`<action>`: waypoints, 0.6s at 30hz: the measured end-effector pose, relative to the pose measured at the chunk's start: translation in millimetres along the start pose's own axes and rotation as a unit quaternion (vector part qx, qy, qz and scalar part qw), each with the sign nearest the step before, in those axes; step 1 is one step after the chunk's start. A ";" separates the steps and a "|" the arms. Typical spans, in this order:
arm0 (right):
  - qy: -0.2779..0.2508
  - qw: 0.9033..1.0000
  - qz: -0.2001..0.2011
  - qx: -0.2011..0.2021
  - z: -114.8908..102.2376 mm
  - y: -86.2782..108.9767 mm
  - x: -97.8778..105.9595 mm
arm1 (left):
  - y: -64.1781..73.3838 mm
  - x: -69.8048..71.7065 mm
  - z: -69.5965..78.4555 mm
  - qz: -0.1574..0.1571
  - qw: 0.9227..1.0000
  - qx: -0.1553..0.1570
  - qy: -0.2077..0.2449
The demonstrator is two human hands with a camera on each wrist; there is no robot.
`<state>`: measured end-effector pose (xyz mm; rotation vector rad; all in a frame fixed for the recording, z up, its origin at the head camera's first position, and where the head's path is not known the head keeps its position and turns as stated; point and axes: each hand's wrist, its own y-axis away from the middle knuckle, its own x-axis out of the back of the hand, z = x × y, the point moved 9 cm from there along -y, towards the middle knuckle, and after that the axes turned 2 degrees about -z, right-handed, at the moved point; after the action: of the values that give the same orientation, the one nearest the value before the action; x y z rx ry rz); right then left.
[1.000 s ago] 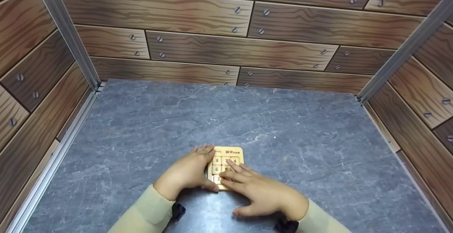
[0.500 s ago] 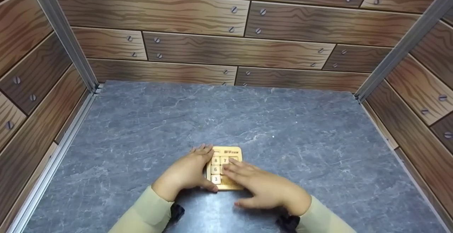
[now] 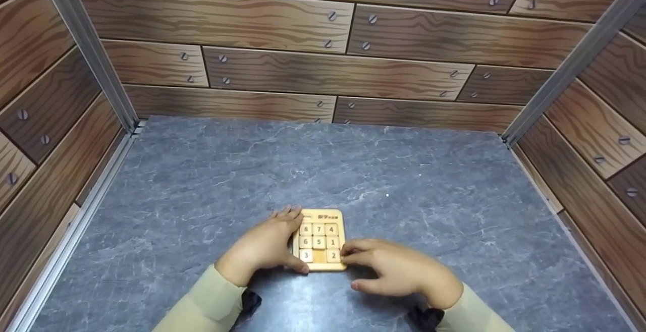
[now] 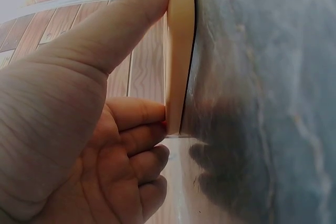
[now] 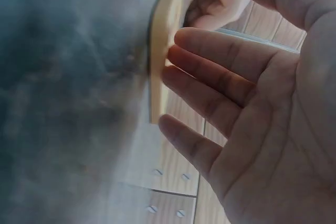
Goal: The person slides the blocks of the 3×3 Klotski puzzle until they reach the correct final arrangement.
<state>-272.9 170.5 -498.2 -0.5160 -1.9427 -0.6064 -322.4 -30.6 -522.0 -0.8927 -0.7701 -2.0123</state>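
At the near right part of the number board (image 3: 328,267), fingers (image 5: 207,98) of the right hand (image 3: 396,266) loosely bent and released, grasping nothing, with tips at the right rim beside the tile marked 2 (image 3: 333,256). Thumb apart from the board, toward the body. On the opposite side, along the left edge, fingers of the left hand (image 3: 265,241) grasping the board, with the thumb at the near left corner and the longer fingers toward the far left one.

From the right fingers, board directly to the left, flat on the surface (image 3: 323,165), long axis running away from the body. Most decisive, by judgement: vacant slot (image 3: 319,256) in the middle of the nearest row, between the 2 and the tile marked 3 (image 3: 306,255), with the tile marked 5 (image 3: 319,242) just beyond. Right fingers nearer to the 2, left thumb nearer to the 3. Across the farthest row, 8, 7 and 4.

Hidden under the left hand: part of the left rim and some of the print at the far end. Edge-on in both wrist views, so without any tile faces there; blurred, too, in the right one. Hard to make out: contact of the right fingertips with the 2, or with the rim alone. Cut off at the bottom of the head view: both sleeves (image 3: 209,296).
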 end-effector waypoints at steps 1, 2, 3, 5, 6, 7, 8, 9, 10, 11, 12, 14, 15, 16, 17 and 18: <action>0.004 1.000 0.002 0.001 0.2 -0.1 -1.4 | -0.3 -0.2 -0.5 -0.001 1.000 0.002 0.000; 0.011 1.000 0.006 0.004 -0.3 -0.7 -1.9 | -0.5 0.1 -0.7 0.000 1.000 0.002 0.000; 0.020 1.000 0.011 0.007 -1.0 -1.7 -2.0 | -0.9 0.6 -1.0 0.001 1.000 0.002 0.000; 0.039 0.999 0.021 0.012 -3.8 -4.5 -1.0 | -0.6 3.4 -1.4 0.004 1.000 0.002 0.001; 0.049 0.998 0.026 0.015 -5.5 -6.0 -0.5 | -0.2 4.8 -1.6 0.006 1.000 0.002 0.001; 0.059 0.998 0.030 0.017 -7.1 -7.0 -0.3 | 0.1 5.7 -1.9 0.009 1.000 0.001 0.002; 0.067 0.997 0.032 0.018 -8.7 -7.7 -0.8 | 0.6 5.8 -2.3 0.010 1.000 0.001 0.003; 0.072 0.997 0.031 0.018 -9.9 -7.9 -2.2 | 1.2 5.5 -2.6 0.010 1.000 0.001 0.004; 0.077 0.996 0.029 0.017 -11.0 -8.0 -4.1 | 1.7 4.7 -2.9 0.009 1.000 0.001 0.005; 0.078 0.996 0.026 0.016 -11.8 -7.5 -6.4 | 2.4 3.8 -2.9 0.007 1.000 0.001 0.005; 0.078 0.997 0.022 0.014 -12.5 -6.9 -8.6 | 2.9 2.6 -2.7 0.006 1.000 0.001 0.007; 0.076 0.997 0.016 0.009 -13.0 -5.3 -12.6 | 3.4 0.7 -1.8 0.004 1.000 0.001 0.007; 0.074 0.997 0.015 0.007 -13.2 -4.3 -14.2 | 3.6 0.4 -0.7 0.005 1.000 0.000 0.008; 0.075 0.997 0.014 0.006 -13.5 -3.3 -15.4 | 3.4 0.0 0.4 0.005 1.000 -0.001 0.006; 0.075 0.997 0.015 0.004 -13.6 -1.9 -15.9 | 3.2 -0.2 1.7 0.006 1.000 -0.002 0.005; 0.076 0.997 0.017 0.003 -13.9 -0.6 -16.4 | 2.8 -0.6 2.9 0.006 1.000 -0.003 0.004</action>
<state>-256.8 159.9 -507.9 -0.4828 -1.7878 -0.6006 -318.9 -29.6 -520.3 -0.8914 -0.7525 -2.0069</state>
